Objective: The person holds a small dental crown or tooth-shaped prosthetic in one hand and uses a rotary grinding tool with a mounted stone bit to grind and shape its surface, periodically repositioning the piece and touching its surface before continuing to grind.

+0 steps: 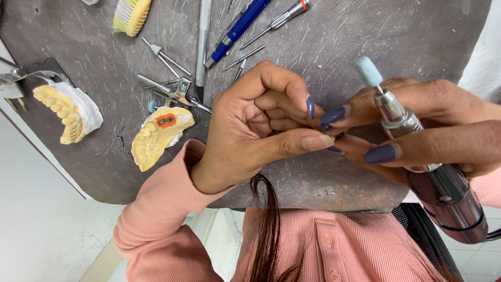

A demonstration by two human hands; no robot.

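The left hand (255,125) curls closed, fingertips pinching something too small to identify; the right hand (417,130) grips a metal rotary handpiece with pale blue-green stone tip (412,130) — tip up, beside the pinch. A slip could nick fingers — they touch.

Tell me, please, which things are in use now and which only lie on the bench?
In use: left hand, pinching something too small to identify; right hand, holding the rotary handpiece.

Lying about: two yellow dental casts, brush, blue pen, loose burs.
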